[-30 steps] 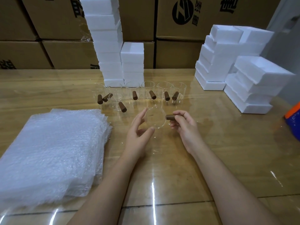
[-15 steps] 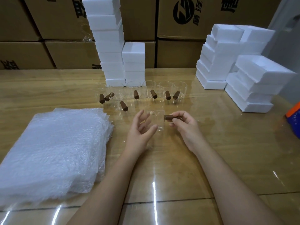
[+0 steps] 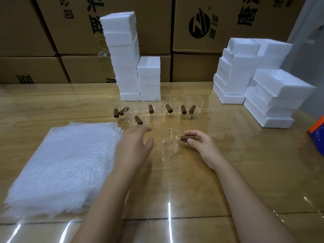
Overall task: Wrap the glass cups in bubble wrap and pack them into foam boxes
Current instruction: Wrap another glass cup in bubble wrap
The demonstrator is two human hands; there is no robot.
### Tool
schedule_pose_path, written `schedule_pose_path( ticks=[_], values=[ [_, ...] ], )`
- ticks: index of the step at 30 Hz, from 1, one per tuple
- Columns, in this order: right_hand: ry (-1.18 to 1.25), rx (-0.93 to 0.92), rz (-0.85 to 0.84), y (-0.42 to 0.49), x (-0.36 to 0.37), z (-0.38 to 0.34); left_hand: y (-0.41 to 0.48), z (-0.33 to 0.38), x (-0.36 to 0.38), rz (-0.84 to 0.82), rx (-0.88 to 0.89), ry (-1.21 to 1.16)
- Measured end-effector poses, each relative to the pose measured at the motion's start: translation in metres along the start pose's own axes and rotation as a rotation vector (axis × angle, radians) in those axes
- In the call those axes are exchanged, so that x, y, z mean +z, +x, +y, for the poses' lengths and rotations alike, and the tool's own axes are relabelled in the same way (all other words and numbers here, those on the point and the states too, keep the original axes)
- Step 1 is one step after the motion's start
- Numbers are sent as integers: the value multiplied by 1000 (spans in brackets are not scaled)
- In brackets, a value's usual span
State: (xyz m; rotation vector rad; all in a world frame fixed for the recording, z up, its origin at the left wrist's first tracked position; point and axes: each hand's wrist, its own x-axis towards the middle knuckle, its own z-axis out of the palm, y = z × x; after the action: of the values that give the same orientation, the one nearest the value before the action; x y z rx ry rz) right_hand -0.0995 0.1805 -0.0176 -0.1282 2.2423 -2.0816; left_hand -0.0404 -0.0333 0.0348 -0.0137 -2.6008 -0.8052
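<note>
A clear glass cup (image 3: 170, 143) with a short brown wooden handle stands upright on the wooden table. My right hand (image 3: 198, 142) pinches that handle from the right. My left hand (image 3: 134, 146) is off the cup, fingers spread, hovering between it and the thick stack of bubble wrap sheets (image 3: 64, 165) at the left. Behind, a row of several more glass cups (image 3: 164, 106) with brown handles stands in front of a tall stack of white foam boxes (image 3: 122, 55).
More foam boxes are piled at the back right (image 3: 235, 71) and right (image 3: 275, 99). Cardboard cartons (image 3: 201, 23) wall the far table edge. An orange and blue object (image 3: 318, 135) pokes in at the right edge. Bare table (image 3: 175, 186) lies between my forearms.
The cup has gone from tilted between both hands to standing upright on the table. My left hand let go of it and moved left toward the bubble wrap.
</note>
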Motion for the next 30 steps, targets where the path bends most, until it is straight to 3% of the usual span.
schedule_pose_path(
  ticks=[4, 6, 9, 16, 19, 22, 24, 26, 28, 30],
  values=[
    [-44, 7, 12, 0, -1, 0, -6, -28, -56, 170, -135, 306],
    [-37, 8, 24, 0, 1, 0, -12, -48, -74, 93, -268, 447],
    [0, 3, 39, 0, 1, 2, -17, -68, -83, -87, -435, 456],
    [22, -7, 62, 5, 2, 8, -20, -78, -81, 1, -294, 320],
    [-7, -49, 152, 4, 3, 7, -18, -74, -88, 95, -212, 316],
    [-176, -276, 393, -1, 5, -4, -12, -58, -101, 178, -110, 210],
    [-205, -462, 466, -7, 9, -20, -9, -41, -112, 158, -34, -3],
    [-197, -465, 345, -12, 15, -42, -6, -19, -122, 69, 64, -242],
    [-68, -254, 7, -18, 24, -73, -1, -2, -126, -6, 183, -407],
    [130, -7, -321, -20, 27, -99, 4, 11, -123, -52, 344, -417]
  ],
)
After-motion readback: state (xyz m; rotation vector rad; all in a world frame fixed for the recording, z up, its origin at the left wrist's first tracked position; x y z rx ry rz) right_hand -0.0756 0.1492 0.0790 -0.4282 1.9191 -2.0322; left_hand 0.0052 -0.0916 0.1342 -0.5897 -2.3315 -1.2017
